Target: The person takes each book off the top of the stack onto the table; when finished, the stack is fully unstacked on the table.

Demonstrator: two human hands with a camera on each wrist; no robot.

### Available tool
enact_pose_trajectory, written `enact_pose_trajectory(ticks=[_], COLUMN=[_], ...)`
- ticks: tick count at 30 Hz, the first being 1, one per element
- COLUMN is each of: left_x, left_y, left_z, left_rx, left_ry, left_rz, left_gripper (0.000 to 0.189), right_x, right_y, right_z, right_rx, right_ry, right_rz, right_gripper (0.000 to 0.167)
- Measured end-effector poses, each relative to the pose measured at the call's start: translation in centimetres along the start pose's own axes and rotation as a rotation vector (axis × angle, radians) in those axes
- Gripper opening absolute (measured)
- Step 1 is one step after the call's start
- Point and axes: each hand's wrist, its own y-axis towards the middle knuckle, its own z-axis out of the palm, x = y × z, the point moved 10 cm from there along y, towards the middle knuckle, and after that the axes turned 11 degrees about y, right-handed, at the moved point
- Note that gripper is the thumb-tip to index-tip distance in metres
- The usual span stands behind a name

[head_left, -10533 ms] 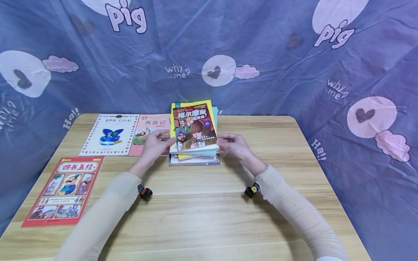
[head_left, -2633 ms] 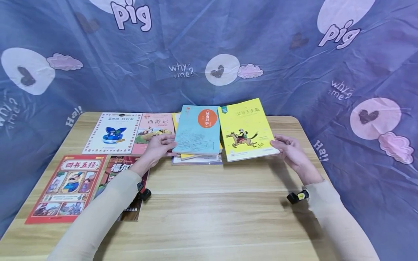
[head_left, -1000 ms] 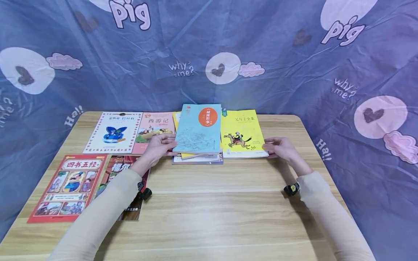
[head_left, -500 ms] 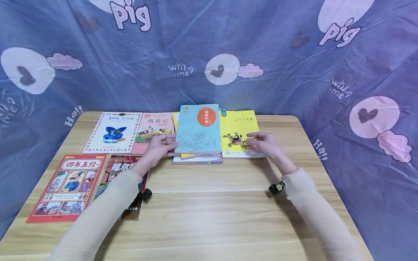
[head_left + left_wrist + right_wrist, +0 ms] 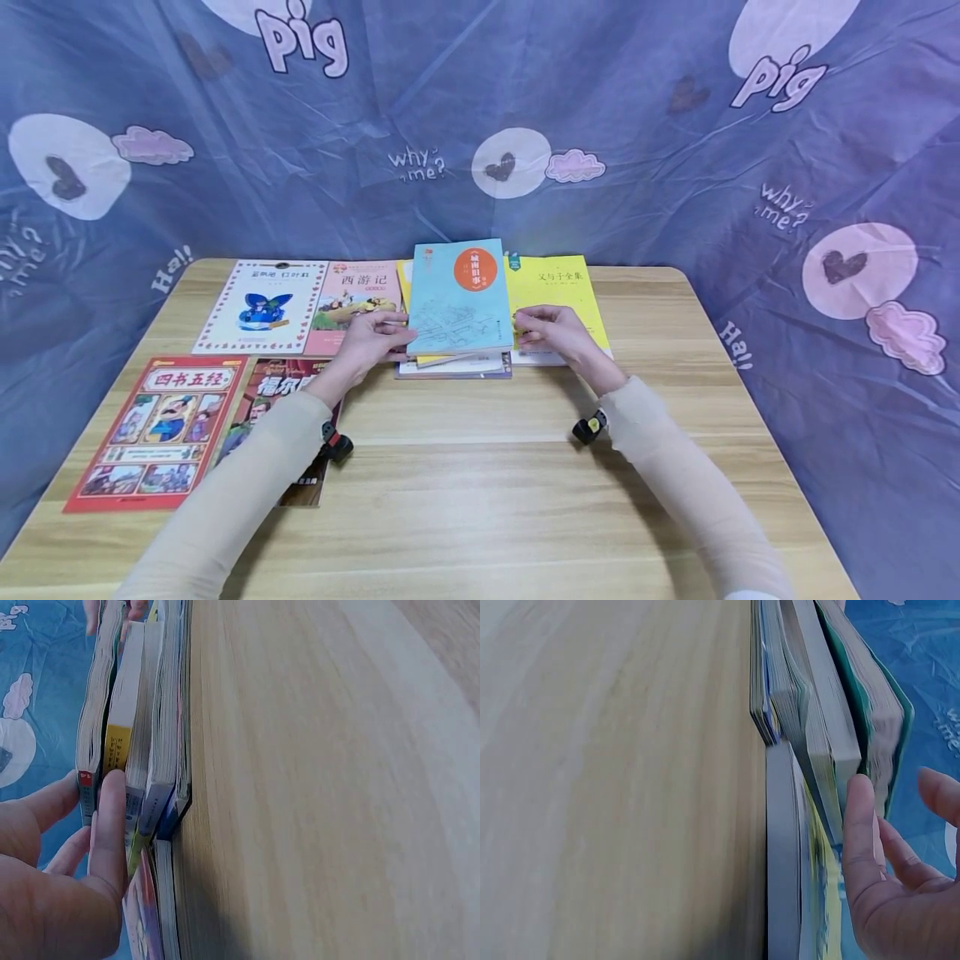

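Observation:
At the back centre, a light blue book (image 5: 450, 308) with an orange oval tops a stack of books (image 5: 480, 367). My left hand (image 5: 371, 342) pinches this top book at its left edge. The left wrist view shows the thumb over the cover and a finger (image 5: 112, 832) under it, with a narrow gap to the stack below. My right hand (image 5: 551, 333) reaches the right edge. Its fingertips are at the lower corner in the right wrist view, while the thumb (image 5: 937, 791) stands off the cover. Under that hand lies a yellow book (image 5: 558, 283).
A white book (image 5: 258, 308) and a pink book (image 5: 360, 287) lie left of the stack. In front of them are a red book (image 5: 153, 433) and a dark comic-style book (image 5: 300, 492), the latter partly covered by the left sleeve. A patterned blue cloth (image 5: 637, 208) rises behind the table (image 5: 487, 500).
The dark book went from the stack to the front left, and the yellow book was set down right of the stack. My right hand let go of it and moved left to the light blue book.

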Motion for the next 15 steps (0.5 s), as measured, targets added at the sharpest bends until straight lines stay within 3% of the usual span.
enact_pose_trajectory(ticks=[9,15], left_x=[-0.62,-0.19], left_y=[-0.21,0.09], left_z=[0.30,0.09], left_rx=[-0.016,-0.017], left_ry=[0.052,0.036], left_rz=[0.038,0.036], left_gripper=[0.049,0.050], right_x=[-0.17,-0.44], right_y=[0.63,0.92], right_z=[0.88,0.90], right_rx=[-0.027,-0.021], right_ry=[-0.037,-0.047], right_rz=[0.018,0.036], right_gripper=[0.057,0.056])
